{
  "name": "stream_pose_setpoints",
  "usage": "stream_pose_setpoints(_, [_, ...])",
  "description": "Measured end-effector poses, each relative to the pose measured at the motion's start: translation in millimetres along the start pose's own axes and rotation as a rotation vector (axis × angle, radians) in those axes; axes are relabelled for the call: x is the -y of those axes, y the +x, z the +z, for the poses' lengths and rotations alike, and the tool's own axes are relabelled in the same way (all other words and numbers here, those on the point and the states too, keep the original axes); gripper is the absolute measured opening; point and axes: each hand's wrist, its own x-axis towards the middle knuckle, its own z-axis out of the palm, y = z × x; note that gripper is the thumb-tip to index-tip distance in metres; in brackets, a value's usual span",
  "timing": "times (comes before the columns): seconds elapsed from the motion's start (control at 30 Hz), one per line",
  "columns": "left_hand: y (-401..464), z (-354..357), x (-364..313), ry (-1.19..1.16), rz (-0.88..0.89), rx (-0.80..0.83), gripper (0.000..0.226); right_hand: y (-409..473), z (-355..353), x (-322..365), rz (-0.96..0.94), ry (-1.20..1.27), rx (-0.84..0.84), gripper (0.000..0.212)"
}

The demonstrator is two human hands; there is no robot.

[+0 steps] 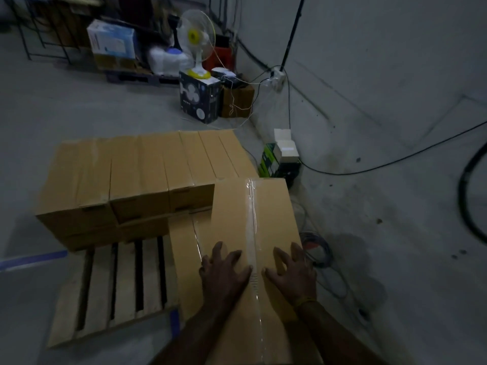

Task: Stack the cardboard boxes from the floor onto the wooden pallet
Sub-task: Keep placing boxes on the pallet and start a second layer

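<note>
A wooden pallet [113,291] lies on the floor with bare slats at its near left. Several brown cardboard boxes [137,169] stand stacked in two layers on its far part. A long taped cardboard box [237,214] lies on a lower box [184,259] at the pallet's right side, next to the stack. My left hand [224,272] and my right hand [292,272] rest flat on the near top of the taped box, fingers spread, one on each side of the clear tape seam.
A table fan [196,40] stands on a dark box [197,98] at the back by the wall. A small green and white box [279,156], a wall socket [276,77] and black cables [316,251] lie along the wall to the right. Blue tape [34,259] marks the floor.
</note>
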Motion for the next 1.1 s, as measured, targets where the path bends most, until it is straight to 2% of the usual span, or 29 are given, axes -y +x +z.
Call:
stream_pose_setpoints(0.13, [37,48,-36,-0.009,-0.101,0.009,0.066,64,0,-48,-0.072,-0.001,0.075,0.078])
stream_pose_setpoints(0.3, [89,111,-90,-0.016,-0.249,0.003,0.064,155,1,-110,-0.156,-0.041,0.162,0.1])
stream_pose_setpoints(0.43, [140,162,-109,0.005,-0.343,-0.072,0.064,230,23,-148,-0.212,-0.043,0.229,0.095])
stream_pose_setpoints(0.53, [180,209,-96,0.031,-0.422,-0.119,0.068,281,58,-160,-0.249,-0.062,0.266,0.084])
stream_pose_setpoints(0.63, [224,251,-68,0.062,-0.409,-0.217,0.068,323,99,-162,-0.317,-0.025,0.128,0.073])
stream_pose_setpoints(0.73, [267,284,-41,0.109,-0.385,-0.255,0.065,372,159,-174,-0.347,-0.026,0.107,0.075])
stream_pose_setpoints(0.87, [302,317,-14,0.14,-0.375,-0.284,0.061,408,204,-180,-0.341,0.031,0.1,0.078])
stream_pose_setpoints(0.93, [311,327,-4,0.143,-0.358,-0.321,0.058,418,213,-180,-0.34,0.013,0.172,0.085])
stream_pose_setpoints(1.0, [317,334,4,0.141,-0.372,-0.258,0.059,426,222,-178,-0.328,-0.018,0.227,0.09])
stream_pose_setpoints(1.1, [329,341,16,0.119,-0.365,-0.221,0.057,436,233,-176,-0.313,0.009,0.197,0.09])
